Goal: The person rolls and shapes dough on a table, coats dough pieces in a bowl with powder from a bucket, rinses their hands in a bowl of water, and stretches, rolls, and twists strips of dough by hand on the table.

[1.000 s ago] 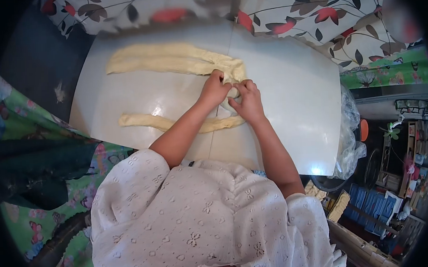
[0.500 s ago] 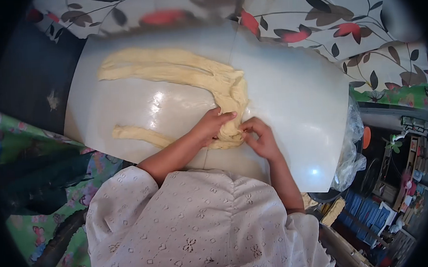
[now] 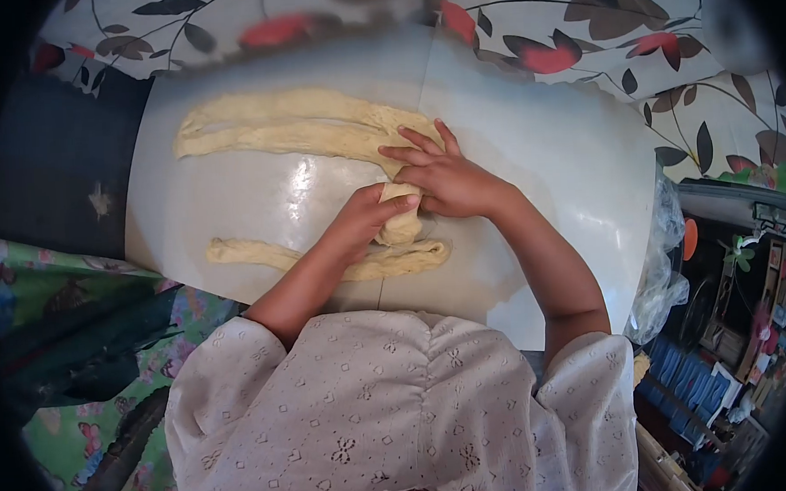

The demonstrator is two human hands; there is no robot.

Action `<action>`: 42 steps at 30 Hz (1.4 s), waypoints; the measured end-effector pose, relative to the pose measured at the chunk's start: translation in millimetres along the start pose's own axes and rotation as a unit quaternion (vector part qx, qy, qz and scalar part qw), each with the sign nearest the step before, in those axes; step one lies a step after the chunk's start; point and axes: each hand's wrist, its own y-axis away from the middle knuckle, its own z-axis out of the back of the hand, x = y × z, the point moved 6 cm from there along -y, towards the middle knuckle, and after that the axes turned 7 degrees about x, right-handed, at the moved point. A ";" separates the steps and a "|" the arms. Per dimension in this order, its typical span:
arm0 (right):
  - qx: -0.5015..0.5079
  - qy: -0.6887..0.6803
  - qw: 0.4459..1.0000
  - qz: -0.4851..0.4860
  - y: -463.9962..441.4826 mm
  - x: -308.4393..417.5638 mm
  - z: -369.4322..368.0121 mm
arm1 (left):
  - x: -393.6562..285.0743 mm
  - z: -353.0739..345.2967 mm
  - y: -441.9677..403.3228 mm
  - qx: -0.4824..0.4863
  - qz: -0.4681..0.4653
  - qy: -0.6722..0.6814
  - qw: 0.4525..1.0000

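Observation:
A long, pale yellow piece of dough [image 3: 290, 137] lies across the back of the white table, with a slit along its length. Its right end bends toward me. My left hand [image 3: 365, 218] is closed around the near part of that end, thumb on top. Fingers spread, my right hand [image 3: 443, 173] rests over the bend, just behind and right of the left; its palm side is hidden. Nearer to me, a thinner dough strip [image 3: 403, 260] runs left to right, partly covered by my left forearm.
The white table [image 3: 534, 229] has a seam through its middle. Floral cloth [image 3: 559, 23] hangs behind it. Clear plastic [image 3: 657, 276] hangs at the right edge. A dark surface [image 3: 82, 164] is on the left, with shelves and blue items [image 3: 684, 377] at the lower right.
My right hand has moved up and spread over the dough's bend. My left hand has shifted slightly up and left, still holding dough. The bent end now appears apart from the near strip.

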 end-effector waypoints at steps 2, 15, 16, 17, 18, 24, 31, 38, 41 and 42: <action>0.014 0.015 1.000 0.006 -5.3 2.2 -3.2 | -6.8 4.4 1.9 -0.033 -0.011 -0.041 0.999; -0.048 0.137 0.989 -0.041 11.7 10.9 -24.5 | -27.4 -6.2 5.1 -0.035 -0.023 -0.596 0.802; -0.046 0.141 0.988 -0.041 12.6 10.3 -24.6 | -27.0 -6.5 3.6 -0.028 -0.042 -0.601 0.797; -0.047 0.141 0.988 -0.041 13.8 10.7 -25.0 | -24.0 -2.4 0.7 -0.029 -0.043 -0.602 0.797; -0.063 0.110 0.992 -0.031 15.4 11.5 -23.9 | -18.8 1.5 -3.6 -0.006 -0.054 -0.572 0.818; -0.110 0.010 0.994 0.008 17.8 9.3 -21.4 | 1.0 11.8 4.2 0.077 -0.014 -0.372 0.925; -0.199 0.008 0.980 -0.013 16.5 -8.3 3.0 | -12.6 8.6 19.6 0.042 0.020 -0.270 0.962; -0.265 -0.043 0.961 -0.071 27.3 -34.9 7.0 | -19.8 16.9 29.7 0.059 0.041 -0.289 0.955; -0.276 -0.076 0.952 -0.110 36.4 -44.7 1.1 | -17.7 28.1 38.7 0.050 0.038 -0.319 0.946; -0.277 -0.076 0.952 -0.111 40.4 -53.1 -2.2 | -18.4 28.8 44.5 0.093 0.016 -0.370 0.924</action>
